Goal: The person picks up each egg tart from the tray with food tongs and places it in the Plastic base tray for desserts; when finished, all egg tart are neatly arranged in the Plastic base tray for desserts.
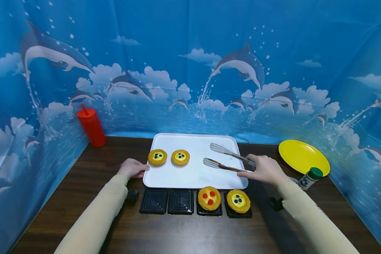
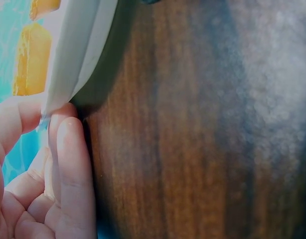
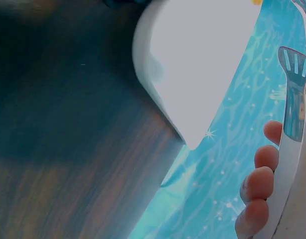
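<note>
My left hand (image 1: pixel 134 167) pinches the left edge of a white tray (image 1: pixel 177 180); in the left wrist view its fingers (image 2: pixel 73 159) reach under the rim. My right hand (image 1: pixel 267 170) grips metal tongs (image 1: pixel 231 154) with slotted ends, their arms spread apart over the right half of the tray. On the tray's left half sit two egg tarts, a left one (image 1: pixel 157 157) and a right one (image 1: pixel 180 157), each with dark blue dots. In front, a red-dotted tart (image 1: pixel 209 198) and a blue-dotted tart (image 1: pixel 238 201) rest on black square bases.
Two bare black square bases, one at left (image 1: pixel 153 201) and one beside it (image 1: pixel 181 202), continue that row. A yellow plate (image 1: pixel 304 155) and a green-capped shaker (image 1: pixel 309 178) stand right. A red squeeze bottle (image 1: pixel 92 128) is back left, against the dolphin-print curtain (image 1: pixel 190 70).
</note>
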Demonstrator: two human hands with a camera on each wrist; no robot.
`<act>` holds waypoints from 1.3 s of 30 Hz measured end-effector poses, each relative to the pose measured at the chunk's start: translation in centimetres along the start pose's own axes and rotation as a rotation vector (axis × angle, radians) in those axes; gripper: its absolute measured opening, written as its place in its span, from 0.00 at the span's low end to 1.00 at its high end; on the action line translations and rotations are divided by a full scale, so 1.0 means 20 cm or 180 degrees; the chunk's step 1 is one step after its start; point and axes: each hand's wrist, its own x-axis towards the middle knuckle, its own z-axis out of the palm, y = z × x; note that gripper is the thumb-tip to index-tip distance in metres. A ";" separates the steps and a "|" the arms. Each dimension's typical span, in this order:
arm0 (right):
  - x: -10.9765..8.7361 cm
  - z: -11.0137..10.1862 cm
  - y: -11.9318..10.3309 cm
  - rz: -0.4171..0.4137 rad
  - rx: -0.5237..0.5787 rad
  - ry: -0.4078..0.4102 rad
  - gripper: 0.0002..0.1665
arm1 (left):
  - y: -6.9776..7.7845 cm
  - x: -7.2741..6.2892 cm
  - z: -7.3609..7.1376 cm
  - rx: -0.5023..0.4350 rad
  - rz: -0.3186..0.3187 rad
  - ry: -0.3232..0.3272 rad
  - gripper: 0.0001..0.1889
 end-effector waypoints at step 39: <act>0.40 0.22 -0.22 -0.0107 0.0170 -0.0575 0.53 | -0.02 0.00 0.00 0.0007 0.0020 0.0066 0.18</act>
